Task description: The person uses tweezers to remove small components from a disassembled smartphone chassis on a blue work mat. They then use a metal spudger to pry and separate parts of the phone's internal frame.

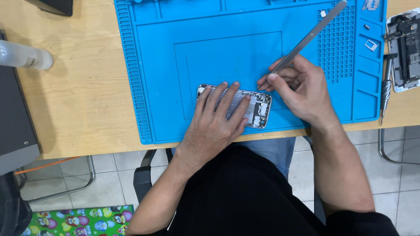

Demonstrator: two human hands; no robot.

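Black cloth on the person's lap is closest to camera. Left hand lies flat w/ fingers spread on an opened phone, pressing it to the blue mat; no closed grip here. Right hand pinches metal tweezers, tip down near phone's right end, just beside it. Phone sits at mat's front edge, on the tabletop. Screwdriver & 2nd phone lie at right, well apart.

Blue mat lies open leftward; screwdriver perhaps crowds its right edge.
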